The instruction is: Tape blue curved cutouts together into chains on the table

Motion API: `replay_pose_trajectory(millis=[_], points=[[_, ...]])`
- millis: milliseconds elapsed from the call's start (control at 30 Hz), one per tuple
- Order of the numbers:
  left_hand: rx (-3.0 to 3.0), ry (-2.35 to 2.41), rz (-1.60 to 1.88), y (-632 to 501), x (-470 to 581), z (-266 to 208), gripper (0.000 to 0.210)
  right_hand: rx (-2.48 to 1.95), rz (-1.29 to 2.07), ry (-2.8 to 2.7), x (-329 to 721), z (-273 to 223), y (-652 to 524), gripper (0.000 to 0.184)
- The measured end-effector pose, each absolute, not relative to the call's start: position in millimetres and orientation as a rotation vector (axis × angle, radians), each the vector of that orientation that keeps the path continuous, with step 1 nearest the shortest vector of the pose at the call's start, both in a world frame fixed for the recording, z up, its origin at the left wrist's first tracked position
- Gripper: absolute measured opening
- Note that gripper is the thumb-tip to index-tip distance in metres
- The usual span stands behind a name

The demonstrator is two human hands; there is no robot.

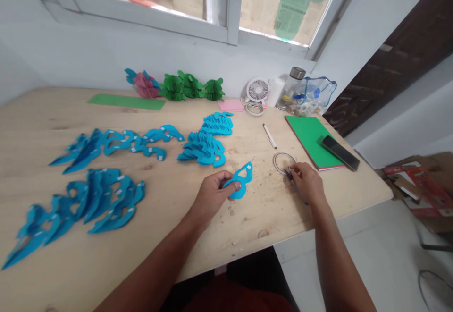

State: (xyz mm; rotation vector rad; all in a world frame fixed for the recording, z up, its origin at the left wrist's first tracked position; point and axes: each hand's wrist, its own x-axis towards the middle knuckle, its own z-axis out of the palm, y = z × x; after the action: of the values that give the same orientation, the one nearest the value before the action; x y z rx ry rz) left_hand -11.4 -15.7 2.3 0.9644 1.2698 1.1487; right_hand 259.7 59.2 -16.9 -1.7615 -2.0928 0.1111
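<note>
Between the thumb and fingers of my left hand (215,189) is a blue paper cutout (242,182) with curved edges and openings, a small white square of tape near its tip. To the right, my right hand (307,180) is closed around what look like dark scissors (293,180), mostly hidden by the fingers. Its fingertips are at the edge of a thin tape roll (279,162) lying flat on the table. Whether they pinch a bit of tape is too small to tell. Folded blue paper pieces (201,149) lie beyond my left hand.
More blue cutouts with white squares (106,194) spread over the left side. Green paper shapes (191,85), a small fan (257,90) and a bottle (292,88) stand along the wall. A white pen (269,136), green sheets (311,137) and a phone (340,152) lie right.
</note>
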Motion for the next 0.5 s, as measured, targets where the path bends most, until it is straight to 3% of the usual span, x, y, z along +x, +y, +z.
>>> replay_pose_trajectory(millis=[500], points=[[0.973,1.277,1.134,-16.1,-10.6,2.4,0.015,-1.807,0.09,-2.111,257.4,-14.7,61.0,0.01]])
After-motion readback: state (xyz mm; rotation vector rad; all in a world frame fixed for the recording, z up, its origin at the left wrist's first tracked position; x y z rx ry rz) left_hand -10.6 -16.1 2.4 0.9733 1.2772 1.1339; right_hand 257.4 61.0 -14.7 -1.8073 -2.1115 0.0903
